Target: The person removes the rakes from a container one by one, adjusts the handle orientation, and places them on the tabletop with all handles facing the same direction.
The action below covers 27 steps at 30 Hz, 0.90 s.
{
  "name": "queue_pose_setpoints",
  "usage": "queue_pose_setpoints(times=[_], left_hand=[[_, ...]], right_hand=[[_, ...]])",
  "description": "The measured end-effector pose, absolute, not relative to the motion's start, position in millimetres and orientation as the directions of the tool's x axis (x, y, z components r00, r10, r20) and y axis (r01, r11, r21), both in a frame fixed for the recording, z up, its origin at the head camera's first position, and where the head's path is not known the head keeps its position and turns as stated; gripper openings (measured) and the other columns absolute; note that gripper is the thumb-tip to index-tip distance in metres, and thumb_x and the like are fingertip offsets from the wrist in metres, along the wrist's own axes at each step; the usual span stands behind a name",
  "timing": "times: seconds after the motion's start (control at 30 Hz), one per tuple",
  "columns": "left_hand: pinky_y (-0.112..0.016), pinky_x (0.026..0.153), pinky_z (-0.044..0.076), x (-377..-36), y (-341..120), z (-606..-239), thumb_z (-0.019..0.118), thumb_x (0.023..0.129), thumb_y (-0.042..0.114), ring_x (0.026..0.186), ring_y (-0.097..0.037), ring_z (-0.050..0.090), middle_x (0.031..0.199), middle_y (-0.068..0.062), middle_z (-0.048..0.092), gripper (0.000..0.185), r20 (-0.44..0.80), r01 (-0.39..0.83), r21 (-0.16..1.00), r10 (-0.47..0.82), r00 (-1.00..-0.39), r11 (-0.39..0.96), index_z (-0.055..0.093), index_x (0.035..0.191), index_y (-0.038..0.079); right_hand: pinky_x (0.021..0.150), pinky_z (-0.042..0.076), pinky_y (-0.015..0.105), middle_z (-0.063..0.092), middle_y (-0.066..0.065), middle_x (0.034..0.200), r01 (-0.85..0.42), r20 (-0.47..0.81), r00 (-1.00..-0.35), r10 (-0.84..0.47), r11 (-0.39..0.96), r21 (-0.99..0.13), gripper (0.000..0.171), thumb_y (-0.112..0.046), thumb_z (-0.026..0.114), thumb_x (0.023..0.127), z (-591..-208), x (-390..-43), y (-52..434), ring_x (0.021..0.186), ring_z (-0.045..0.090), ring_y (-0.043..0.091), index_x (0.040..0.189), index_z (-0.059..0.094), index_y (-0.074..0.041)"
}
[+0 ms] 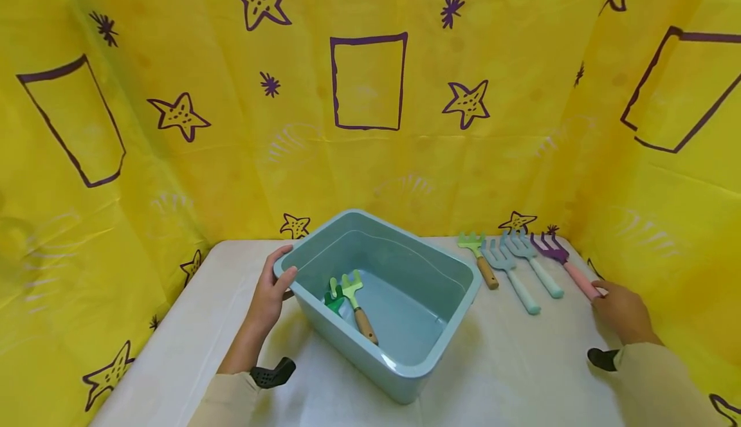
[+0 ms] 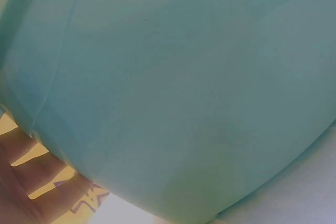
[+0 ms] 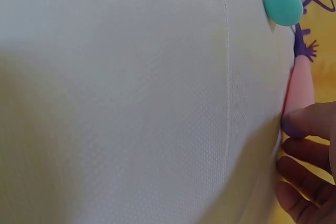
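Observation:
A pale blue-green plastic bin stands at an angle on the table. My left hand grips its left corner, thumb over the rim and fingers along the outer wall, as the left wrist view also shows. Inside the bin lie a light green hand rake with a wooden handle and a darker green tool head, partly hidden by the near wall. At the far right, my right hand pinches the handle end of a purple hand rake. Its pink handle points toward me.
Left of the purple rake lie two light blue hand rakes and a green one with a wooden handle. A white cloth covers the table. Yellow patterned sheeting hangs behind and along both sides.

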<state>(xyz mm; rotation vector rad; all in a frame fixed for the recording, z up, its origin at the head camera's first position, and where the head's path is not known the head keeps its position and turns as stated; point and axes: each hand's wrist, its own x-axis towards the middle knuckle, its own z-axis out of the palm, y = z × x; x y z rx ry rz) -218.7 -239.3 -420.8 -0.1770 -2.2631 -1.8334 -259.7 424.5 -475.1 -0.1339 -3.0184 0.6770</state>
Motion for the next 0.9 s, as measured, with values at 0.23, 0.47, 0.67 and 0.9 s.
queue_pose_setpoints(times=[0.23,0.47,0.67,0.9], left_hand=[[-0.064,0.095,0.041,-219,-239,-422,0.048,0.103,0.030,0.126,-0.040,0.044,0.148,-0.012,0.037,0.050,0.242,0.228,0.950,-0.038,-0.970,0.213,0.029,0.149,0.025],[-0.064,0.095,0.040,-219,-237,-422,0.048,0.102,0.031,0.127,-0.039,0.043,0.148,-0.011,0.037,0.050,0.233,0.219,0.954,-0.044,-0.972,0.206,0.030,0.148,0.026],[-0.064,0.096,0.040,-219,-237,-422,0.048,0.102,0.031,0.128,-0.040,0.043,0.149,-0.011,0.036,0.051,0.234,0.222,0.953,-0.031,-0.972,0.208,0.029,0.149,0.025],[-0.065,0.095,0.040,-219,-240,-421,0.048,0.102,0.030,0.126,-0.042,0.044,0.149,-0.011,0.036,0.052,0.251,0.236,0.947,-0.039,-0.967,0.218,0.029,0.149,0.023]], right_hand=[[0.078,0.041,0.068,0.058,0.036,0.109,0.093,0.015,-0.994,0.110,0.894,-0.438,0.040,-0.012,0.053,0.094,-475,-258,419,0.089,0.053,0.049,0.126,0.051,0.012],[0.080,0.039,0.069,0.056,0.037,0.114,0.125,-0.049,-0.992,0.115,0.884,-0.450,0.044,-0.014,0.053,0.093,-470,-259,422,0.094,0.051,0.052,0.129,0.048,0.011],[0.087,0.033,0.073,0.044,0.043,0.125,0.121,-0.084,-0.992,0.094,0.895,-0.430,0.059,-0.024,0.059,0.092,-459,-264,430,0.106,0.041,0.061,0.133,0.041,0.014],[0.088,0.035,0.071,0.044,0.044,0.124,0.071,0.016,-0.996,0.086,0.895,-0.440,0.058,-0.025,0.055,0.096,-429,-276,428,0.106,0.043,0.061,0.132,0.040,0.017]])
